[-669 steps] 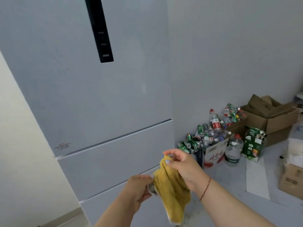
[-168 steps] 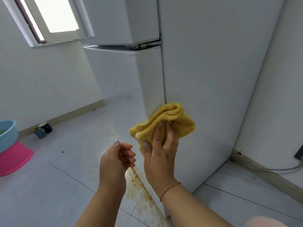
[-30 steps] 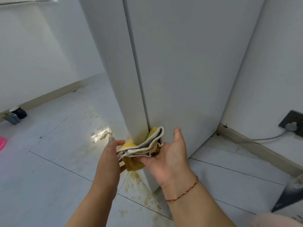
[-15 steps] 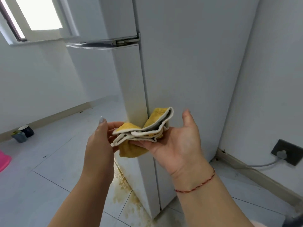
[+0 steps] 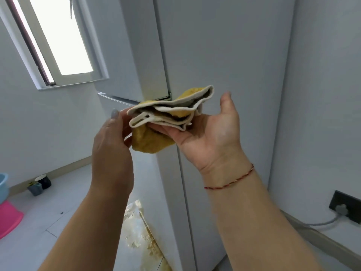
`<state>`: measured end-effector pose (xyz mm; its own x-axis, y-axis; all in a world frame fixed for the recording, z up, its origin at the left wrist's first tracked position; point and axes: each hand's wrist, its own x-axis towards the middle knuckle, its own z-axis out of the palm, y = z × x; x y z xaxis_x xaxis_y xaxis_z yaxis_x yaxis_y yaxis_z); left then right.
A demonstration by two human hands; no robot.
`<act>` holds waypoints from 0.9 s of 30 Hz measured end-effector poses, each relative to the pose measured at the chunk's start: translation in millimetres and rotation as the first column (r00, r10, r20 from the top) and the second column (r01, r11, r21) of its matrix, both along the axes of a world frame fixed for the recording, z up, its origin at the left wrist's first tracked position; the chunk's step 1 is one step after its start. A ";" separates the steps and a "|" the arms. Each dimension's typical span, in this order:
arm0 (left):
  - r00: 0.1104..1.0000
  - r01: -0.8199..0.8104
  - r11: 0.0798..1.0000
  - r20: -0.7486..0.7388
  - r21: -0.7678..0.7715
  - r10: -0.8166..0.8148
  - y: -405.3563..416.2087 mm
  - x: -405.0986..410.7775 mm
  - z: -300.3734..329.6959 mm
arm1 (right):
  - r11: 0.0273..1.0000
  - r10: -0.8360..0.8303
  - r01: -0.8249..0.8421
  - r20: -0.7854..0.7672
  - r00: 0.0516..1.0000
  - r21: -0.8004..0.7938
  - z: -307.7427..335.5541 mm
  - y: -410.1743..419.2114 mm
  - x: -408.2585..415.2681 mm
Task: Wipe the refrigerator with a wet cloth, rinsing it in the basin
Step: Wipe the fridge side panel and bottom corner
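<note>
Cloth [image 5: 172,114], yellow and folded, lies on the upturned right hand [image 5: 211,137], fingers loosely open beneath it, beside the refrigerator [image 5: 224,55] edge. Left hand [image 5: 111,141] pinches its near corner. Fold a clean face outward before wiping again.

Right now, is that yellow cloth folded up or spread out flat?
Folded. The yellow cloth shows several stacked white-edged layers, resting on the right hand, with the left hand at its end.
</note>
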<state>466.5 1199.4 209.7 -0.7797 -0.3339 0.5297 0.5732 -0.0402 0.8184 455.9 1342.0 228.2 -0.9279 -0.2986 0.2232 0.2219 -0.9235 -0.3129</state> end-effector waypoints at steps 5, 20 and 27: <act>0.991 0.128 0.989 -0.031 -0.072 -0.130 5.1 22.4 6.8 | 0.995 -0.083 0.086 -0.046 0.995 0.059 -7.7 15.4 10.5; 0.313 0.418 0.724 0.661 0.549 -0.682 28.4 44.4 -98.1 | 0.921 0.031 -0.063 0.091 0.995 0.383 -120.1 81.0 38.4; 0.598 0.251 0.967 0.794 -0.050 -0.114 20.7 40.0 -163.6 | 0.837 -0.181 -0.141 0.510 0.841 0.529 -185.9 65.3 39.8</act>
